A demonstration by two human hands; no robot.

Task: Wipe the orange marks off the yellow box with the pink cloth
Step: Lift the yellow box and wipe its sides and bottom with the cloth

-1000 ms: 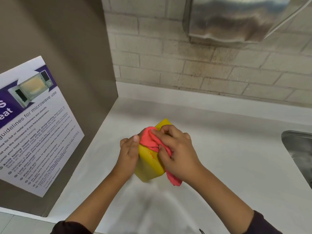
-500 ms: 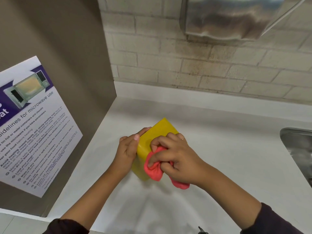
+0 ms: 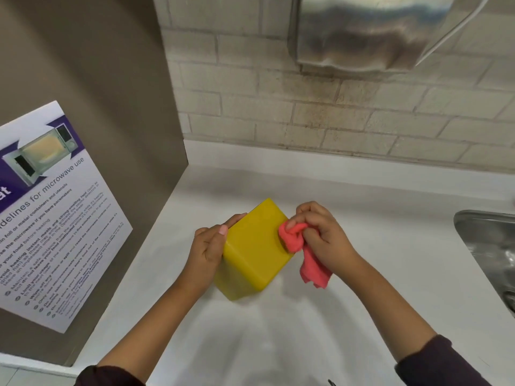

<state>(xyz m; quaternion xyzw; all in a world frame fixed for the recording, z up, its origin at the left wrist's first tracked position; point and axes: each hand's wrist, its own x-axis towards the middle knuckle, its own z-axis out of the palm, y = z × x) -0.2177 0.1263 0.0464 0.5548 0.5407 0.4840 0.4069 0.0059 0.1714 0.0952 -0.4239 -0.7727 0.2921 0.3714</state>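
While you look down, the white countertop [image 3: 348, 218] fills most of your view, backed by a pale brick wall [image 3: 278, 107] with a brushed metal dispenser [image 3: 376, 32] mounted high on it. At your left stands a brown panel [image 3: 92, 79] carrying a poster of microwave guidelines [image 3: 55, 218], and a steel sink [image 3: 490, 246] cuts in at the right edge. Near the middle of the counter sits the yellow box [image 3: 253, 252], one corner turned away from you; the faces you can see look clean, with no orange marks showing on them. Your left hand [image 3: 209, 246] grips the box's left side, thumb laid along the top edge and fingers wrapped out of sight. Your right hand [image 3: 320, 232] is clenched around the pink cloth [image 3: 295, 240], pressing a bunched wad of it against the box's right edge, while a loose tail of the cloth hangs below your palm, above the counter.
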